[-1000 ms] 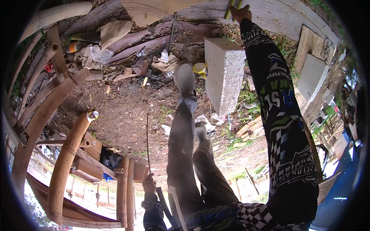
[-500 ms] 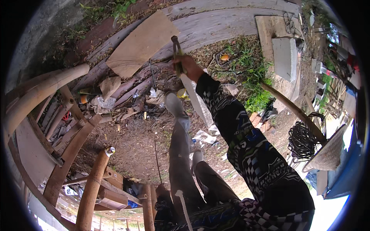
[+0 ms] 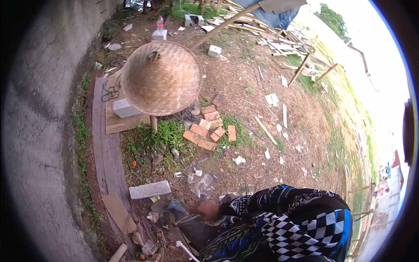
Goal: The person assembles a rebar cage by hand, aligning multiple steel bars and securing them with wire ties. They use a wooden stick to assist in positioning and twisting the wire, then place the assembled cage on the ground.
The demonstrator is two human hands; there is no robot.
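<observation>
My right hand [image 3: 207, 211] is low in the picture, at the end of a black patterned sleeve [image 3: 297, 218]. It is smeared by motion, and whatever its fingers hold, if anything, does not show. Close beside it are my dark trouser leg [image 3: 196, 230] and a grey boot [image 3: 175, 208]. A pale cord [image 3: 187, 249] hangs below them. A grey concrete block [image 3: 150, 190] lies beyond the boot. My left hand is out of sight.
A conical woven hat [image 3: 161, 81] sits on a pole [image 3: 153, 123]. Orange bricks [image 3: 205, 135] lie right of grass [image 3: 159, 135]. Cardboard [image 3: 118, 213] rests on a long plank [image 3: 107, 161] along the concrete wall [image 3: 39, 131]. A bottle [image 3: 160, 24] stands at the back.
My view has swung right toward the hat and bricks. My right hand, earlier stretched out gripping a two-handled tool, is now drawn in by my leg. The tool no longer shows.
</observation>
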